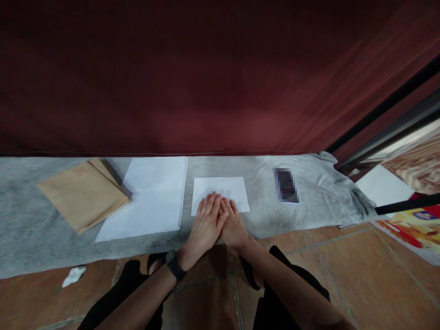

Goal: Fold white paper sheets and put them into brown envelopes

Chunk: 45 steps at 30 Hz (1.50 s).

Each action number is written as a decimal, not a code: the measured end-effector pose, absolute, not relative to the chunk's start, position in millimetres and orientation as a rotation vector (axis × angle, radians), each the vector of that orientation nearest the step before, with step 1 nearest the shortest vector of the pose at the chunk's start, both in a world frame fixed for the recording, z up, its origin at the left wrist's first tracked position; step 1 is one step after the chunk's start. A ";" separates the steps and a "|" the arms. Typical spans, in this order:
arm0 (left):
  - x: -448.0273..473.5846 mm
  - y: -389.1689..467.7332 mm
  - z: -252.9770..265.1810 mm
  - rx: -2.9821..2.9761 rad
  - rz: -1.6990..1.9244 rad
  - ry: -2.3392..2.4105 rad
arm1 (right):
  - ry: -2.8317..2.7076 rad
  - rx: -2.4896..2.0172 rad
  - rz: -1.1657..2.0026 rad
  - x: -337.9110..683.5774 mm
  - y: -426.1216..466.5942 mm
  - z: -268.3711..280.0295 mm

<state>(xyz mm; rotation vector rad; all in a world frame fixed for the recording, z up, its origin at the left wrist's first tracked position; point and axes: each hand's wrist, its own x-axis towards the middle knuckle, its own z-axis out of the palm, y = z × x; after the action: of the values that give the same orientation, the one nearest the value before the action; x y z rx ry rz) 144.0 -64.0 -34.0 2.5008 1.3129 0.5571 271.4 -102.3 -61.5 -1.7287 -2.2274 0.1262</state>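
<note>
A small white rectangle of paper (237,188), perhaps a folded sheet, lies flat on the grey cloth. Both palms rest on its near edge, side by side and touching. My left hand (205,221), with a dark watch on the wrist, has its fingers stretched out, and its thumb overlaps my right hand (235,227). The right fingers are also straight and flat on the paper. Neither hand grips anything. To the left is a stack of larger white sheets (154,197), partly under several brown envelopes (80,195).
A phone (286,185) lies on the grey cloth (261,201) at the right. Dark red fabric (220,91) hangs along the back edge. A white scrap (74,276) is on the tiled floor (330,256). At far right stands a colourful printed box (412,229).
</note>
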 end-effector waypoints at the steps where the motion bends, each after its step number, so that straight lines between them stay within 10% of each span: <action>1: 146.9 -67.5 -40.1 2.496 0.550 1.254 | -2.246 -1.718 0.101 271.9 -103.6 -63.8; 45: 157.3 -21.2 -65.1 2.582 0.428 1.351 | -1.970 -1.844 0.234 283.0 -56.7 -56.3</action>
<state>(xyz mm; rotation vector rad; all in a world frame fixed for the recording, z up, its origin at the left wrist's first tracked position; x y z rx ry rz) 157.3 -21.2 -65.1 2.5818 1.3511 0.4279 283.0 -56.7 -56.3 -1.8441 -1.9698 0.2338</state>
